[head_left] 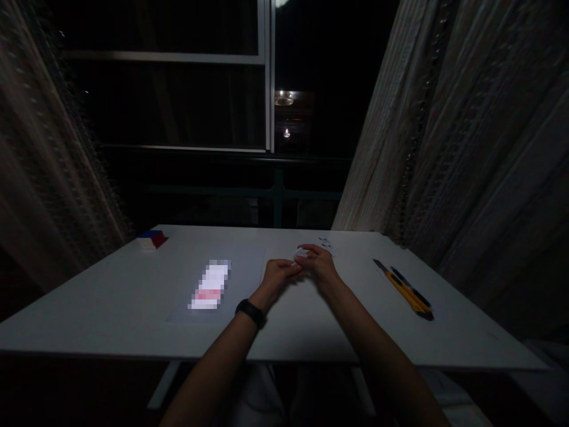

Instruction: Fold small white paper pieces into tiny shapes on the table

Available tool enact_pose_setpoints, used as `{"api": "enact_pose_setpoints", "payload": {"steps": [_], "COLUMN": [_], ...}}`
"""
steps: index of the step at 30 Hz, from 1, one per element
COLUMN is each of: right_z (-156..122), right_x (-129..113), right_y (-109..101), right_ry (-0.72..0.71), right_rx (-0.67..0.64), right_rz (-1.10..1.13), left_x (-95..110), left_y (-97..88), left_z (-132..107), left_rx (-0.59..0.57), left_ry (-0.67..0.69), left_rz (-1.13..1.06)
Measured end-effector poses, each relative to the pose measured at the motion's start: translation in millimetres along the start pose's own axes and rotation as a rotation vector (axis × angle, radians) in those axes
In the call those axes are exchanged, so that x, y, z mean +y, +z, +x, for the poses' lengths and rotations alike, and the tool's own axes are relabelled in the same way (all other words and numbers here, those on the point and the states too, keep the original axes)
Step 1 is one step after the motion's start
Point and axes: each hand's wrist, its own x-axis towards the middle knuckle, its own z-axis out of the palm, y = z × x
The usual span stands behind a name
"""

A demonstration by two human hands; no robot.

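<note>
Both my hands meet above the middle of the white table (311,332), around a small white piece of paper (301,252). My left hand (280,274) pinches its near edge, with a dark band (251,312) on the wrist. From the right, my right hand (317,262) grips the same piece between thumb and fingers. Parts of the piece are hidden behind the fingers. Just beyond my right hand lie several small white paper pieces (326,244) with dark marks, too dim to read.
A lit phone (211,286), its screen blurred, lies on a white sheet (246,267) at left. A coloured puzzle cube (152,239) sits at the far left corner. On the right lie a yellow utility knife (406,293) and a dark pen (411,286). Curtains (466,130) flank the dark window.
</note>
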Motion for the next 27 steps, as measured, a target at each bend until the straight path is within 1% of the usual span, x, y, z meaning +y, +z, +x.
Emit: {"api": "enact_pose_setpoints", "payload": {"steps": [3,9,12,16,18,19,23,25,27], "right_z": [0,-3,-4,-2,-1,0,-2,-3,-4], "right_x": [-1,-1,1,5,5,5,0,-2,-2], "right_y": [-1,2,6,6,4,2,-2,-2,-1], "right_ry": [-0.012,-0.079,-0.077,-0.031,-0.008,-0.008,-0.054,-0.075,-0.089], "right_rx": [-0.02,0.076,0.101,0.135,0.113,0.082,-0.098,-0.11,-0.067], "right_rz": [-0.032,-0.072,-0.056,-0.043,-0.063,-0.077,-0.126,-0.152,-0.164], "left_x": [1,4,5,8,8,8,6,4,3], "left_y": [0.7,5.8,7.9,10.0,10.3,10.1,8.2,7.5,7.5], "left_z": [0,-2,-3,-3,-4,-5,-5,-4,-4], "left_rx": [0.024,0.029,0.051,0.09,0.099,0.099,0.088,0.101,0.103], "left_ry": [0.011,0.092,0.087,0.054,0.04,0.033,0.011,0.004,0.005], "left_rz": [0.004,0.129,0.174,0.159,0.152,0.145,0.115,0.122,0.147]}}
